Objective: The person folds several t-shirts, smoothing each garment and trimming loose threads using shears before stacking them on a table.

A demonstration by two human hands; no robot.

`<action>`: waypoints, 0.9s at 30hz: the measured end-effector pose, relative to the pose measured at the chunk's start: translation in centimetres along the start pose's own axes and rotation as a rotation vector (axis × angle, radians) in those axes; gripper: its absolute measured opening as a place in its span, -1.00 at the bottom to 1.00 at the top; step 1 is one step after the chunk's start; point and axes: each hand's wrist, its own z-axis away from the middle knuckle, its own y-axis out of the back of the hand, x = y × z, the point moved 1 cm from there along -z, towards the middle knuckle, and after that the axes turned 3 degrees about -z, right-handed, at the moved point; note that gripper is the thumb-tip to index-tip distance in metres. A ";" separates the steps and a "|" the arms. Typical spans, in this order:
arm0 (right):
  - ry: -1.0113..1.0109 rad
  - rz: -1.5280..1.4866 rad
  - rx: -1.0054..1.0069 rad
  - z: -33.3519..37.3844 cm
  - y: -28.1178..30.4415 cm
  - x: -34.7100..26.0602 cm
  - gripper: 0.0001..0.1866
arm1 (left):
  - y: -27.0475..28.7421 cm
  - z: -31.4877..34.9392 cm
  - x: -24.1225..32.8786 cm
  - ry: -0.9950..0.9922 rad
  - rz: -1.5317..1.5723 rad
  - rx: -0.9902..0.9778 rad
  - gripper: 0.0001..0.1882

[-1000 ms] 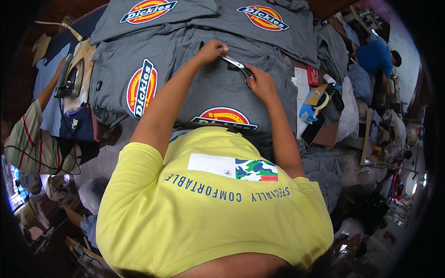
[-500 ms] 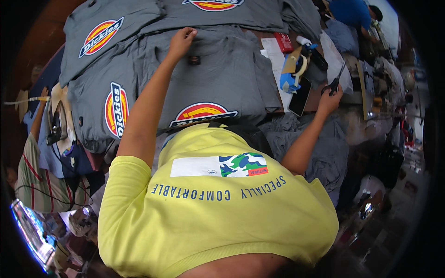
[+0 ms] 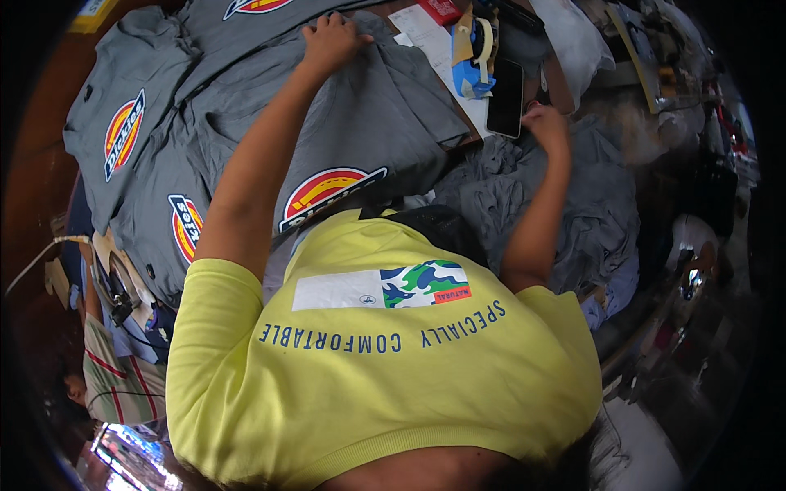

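Observation:
My left hand [image 3: 334, 45] lies on the upper part of a grey T-shirt [image 3: 368, 123], with its fingers spread and thumb out over the cloth. That shirt is spread in front of me, its printed badge close to my body. To the right, my right hand [image 3: 548, 129] is closed beside the lower edge of a black phone [image 3: 505, 100]. It seems to be on the scissors, whose thin blade [image 3: 543, 78] points away from me; the handle is mostly hidden by the fingers. A small reddish bit shows at the fingertips.
More grey printed shirts [image 3: 155, 61] lie at the left and far side. Beyond the phone are a blue tape dispenser [image 3: 473, 69], white paper [image 3: 430, 37] and a red box [image 3: 440, 10]. Crumpled grey cloth [image 3: 589, 188] is heaped at right. Another person's striped sleeve [image 3: 123, 372] shows at left.
My right hand has come down and left with the scissors, to beside the phone. My left hand has spread its fingers on the shirt. The whole view has shifted.

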 end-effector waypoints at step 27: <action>-0.173 -0.874 -0.574 6.3 -13.3 -4.6 -0.63 | -2.3 -0.8 -0.8 0.078 0.562 0.077 -0.68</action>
